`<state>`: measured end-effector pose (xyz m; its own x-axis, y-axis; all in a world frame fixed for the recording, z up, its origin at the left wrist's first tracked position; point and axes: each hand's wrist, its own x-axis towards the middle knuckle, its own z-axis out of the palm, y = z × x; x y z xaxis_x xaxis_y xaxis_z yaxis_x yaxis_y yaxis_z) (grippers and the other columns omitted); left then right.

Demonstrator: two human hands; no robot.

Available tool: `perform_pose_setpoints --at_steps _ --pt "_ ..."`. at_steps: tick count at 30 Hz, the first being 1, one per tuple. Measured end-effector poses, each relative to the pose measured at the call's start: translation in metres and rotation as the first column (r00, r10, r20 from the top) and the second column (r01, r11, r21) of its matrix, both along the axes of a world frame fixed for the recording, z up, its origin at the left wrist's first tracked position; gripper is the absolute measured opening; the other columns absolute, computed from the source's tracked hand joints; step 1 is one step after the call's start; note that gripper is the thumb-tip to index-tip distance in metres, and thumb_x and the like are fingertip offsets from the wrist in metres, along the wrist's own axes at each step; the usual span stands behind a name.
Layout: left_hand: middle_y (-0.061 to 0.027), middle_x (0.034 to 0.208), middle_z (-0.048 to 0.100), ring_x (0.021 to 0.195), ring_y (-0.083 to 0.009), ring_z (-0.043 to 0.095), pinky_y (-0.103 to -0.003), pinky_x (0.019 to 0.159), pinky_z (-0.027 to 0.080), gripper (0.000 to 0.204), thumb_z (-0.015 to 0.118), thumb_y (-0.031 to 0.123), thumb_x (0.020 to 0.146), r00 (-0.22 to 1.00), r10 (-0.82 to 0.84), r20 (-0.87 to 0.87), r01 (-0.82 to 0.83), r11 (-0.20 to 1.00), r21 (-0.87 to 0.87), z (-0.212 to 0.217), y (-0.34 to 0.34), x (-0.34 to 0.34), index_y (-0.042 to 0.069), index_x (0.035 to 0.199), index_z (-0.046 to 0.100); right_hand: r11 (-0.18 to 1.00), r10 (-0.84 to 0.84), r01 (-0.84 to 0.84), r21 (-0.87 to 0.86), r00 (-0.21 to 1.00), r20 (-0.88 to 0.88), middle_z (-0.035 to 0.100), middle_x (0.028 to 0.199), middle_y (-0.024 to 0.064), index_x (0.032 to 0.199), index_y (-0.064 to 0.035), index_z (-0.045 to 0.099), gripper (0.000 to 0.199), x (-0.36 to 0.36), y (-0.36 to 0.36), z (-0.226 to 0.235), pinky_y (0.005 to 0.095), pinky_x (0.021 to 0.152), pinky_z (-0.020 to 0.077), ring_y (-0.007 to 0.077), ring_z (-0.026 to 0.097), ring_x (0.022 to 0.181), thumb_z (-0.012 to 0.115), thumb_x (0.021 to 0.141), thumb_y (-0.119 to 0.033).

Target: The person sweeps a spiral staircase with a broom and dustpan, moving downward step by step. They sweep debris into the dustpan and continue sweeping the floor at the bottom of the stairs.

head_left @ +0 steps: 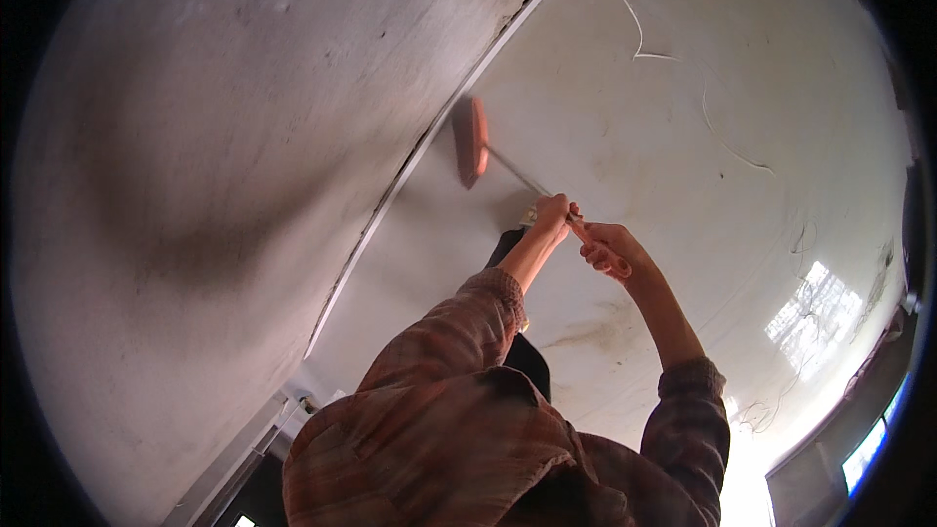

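Observation:
Both my hands are closed round the handle of a broom (477, 141). Its long orange-red head rests at the foot of the wall, where the floor meets a pale skirting strip. From the head, a thin shaft runs toward me into my left hand (552, 216), which grips it farther up front. Nearer my body, my right hand (608, 251) is wrapped round the orange end of the handle. The bristles cannot be made out. Part of my dark shoe (506, 246) shows beneath my left forearm.
A scuffed pale wall (215, 117) rises on the left, edged by the skirting strip (390, 190). On the glossy light floor (683, 166) lie a thin white cable (636, 24) and brownish stains (595, 332). Window light reflects off the floor at the right.

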<state>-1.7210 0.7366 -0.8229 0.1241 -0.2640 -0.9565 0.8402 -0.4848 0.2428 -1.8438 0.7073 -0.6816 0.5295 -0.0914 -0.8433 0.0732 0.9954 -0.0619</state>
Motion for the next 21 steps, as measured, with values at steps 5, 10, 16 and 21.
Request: perform_pose_setpoints --at_steps 5,10,16,21 --pt "-0.0129 0.067 0.042 0.046 -0.0203 0.045 -0.037 0.039 0.044 0.011 0.041 -0.010 0.075 0.935 -0.349 0.066 0.354 0.930 -0.098 0.006 -0.145 -0.012 -0.009 0.082 0.032 0.943 -0.334 0.332 -0.032 0.940 -0.072 0.045 0.071 0.0048 0.097 -0.0059 0.045 0.018 -0.005 -0.080 -0.007 0.0118 0.031 0.0292 0.0023 0.038 0.045 0.048 0.089 -0.022" --pt "-0.0164 0.064 0.054 0.049 -0.0227 0.054 -0.039 0.047 0.050 0.008 0.048 -0.005 0.074 0.598 -0.776 0.200 0.799 0.597 -0.075 -0.012 -0.218 -0.042 -0.005 0.067 0.046 0.745 -0.664 0.666 -0.019 0.739 -0.116 0.042 0.063 -0.0017 0.100 -0.0102 0.049 0.020 -0.006 -0.106 -0.031 0.0118 0.031 0.0270 0.0010 0.034 0.043 0.041 0.093 -0.027" --pt "-0.0166 0.059 0.059 0.050 -0.0284 0.061 -0.038 0.037 0.047 0.007 0.053 -0.003 0.072 -0.187 -0.804 0.565 0.960 -0.271 -0.068 0.024 -0.123 -0.137 -0.007 0.066 0.052 0.489 -0.854 0.872 -0.011 0.476 -0.209 0.041 0.064 -0.0025 0.124 -0.0171 0.042 0.035 -0.062 0.004 0.024 0.0124 0.030 0.0270 0.0013 0.033 0.042 0.038 0.094 -0.033" --pt "-0.0153 0.061 0.054 0.049 -0.0226 0.058 -0.035 0.033 0.042 0.023 0.049 0.000 0.073 0.197 -0.976 -0.089 0.947 0.213 -0.241 0.092 -0.052 -0.167 -0.012 0.090 0.040 0.479 -0.764 0.877 -0.021 0.406 -0.501 0.045 0.070 0.0022 0.113 -0.0135 0.043 0.030 -0.073 0.051 0.094 0.0161 0.033 0.0309 0.0059 0.039 0.047 0.041 0.093 -0.034"
